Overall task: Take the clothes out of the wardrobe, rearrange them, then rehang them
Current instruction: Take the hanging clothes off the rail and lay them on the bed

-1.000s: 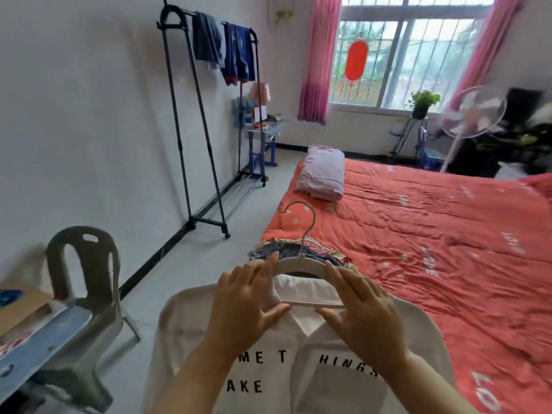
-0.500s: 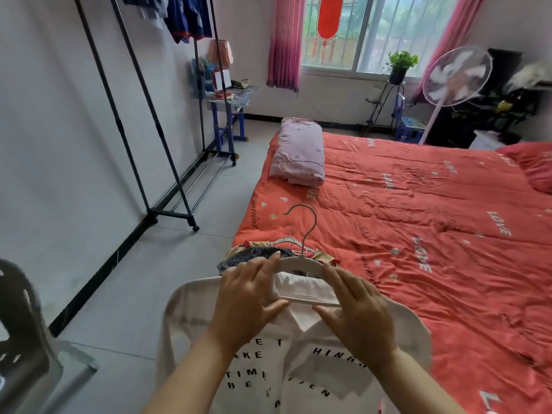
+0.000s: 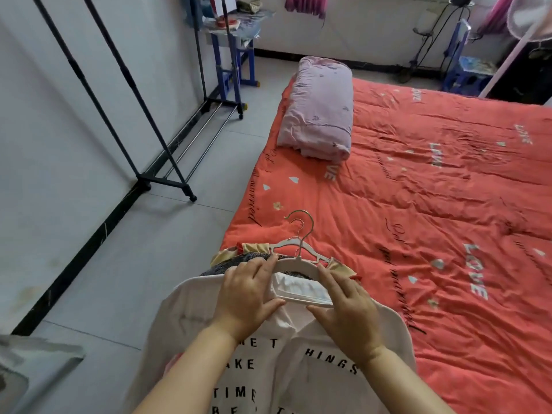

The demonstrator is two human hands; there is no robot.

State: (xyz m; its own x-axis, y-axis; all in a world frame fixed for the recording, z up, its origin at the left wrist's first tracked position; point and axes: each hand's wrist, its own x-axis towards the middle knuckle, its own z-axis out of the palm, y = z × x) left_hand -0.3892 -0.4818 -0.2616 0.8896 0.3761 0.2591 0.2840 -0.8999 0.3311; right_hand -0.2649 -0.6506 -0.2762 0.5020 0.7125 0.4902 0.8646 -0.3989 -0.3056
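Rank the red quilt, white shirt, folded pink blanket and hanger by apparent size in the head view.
1. red quilt
2. white shirt, though nearness to the camera enlarges it
3. pink blanket
4. hanger

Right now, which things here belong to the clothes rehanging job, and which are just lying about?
Job: white shirt, hanger inside it, left hand and right hand holding its collar, clothes pile underneath, clothes rack.
Lying about: folded lilac quilt, red bedspread, fan, blue stool.

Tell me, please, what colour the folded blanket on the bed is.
The folded blanket is pale lilac with dark motifs; head view.
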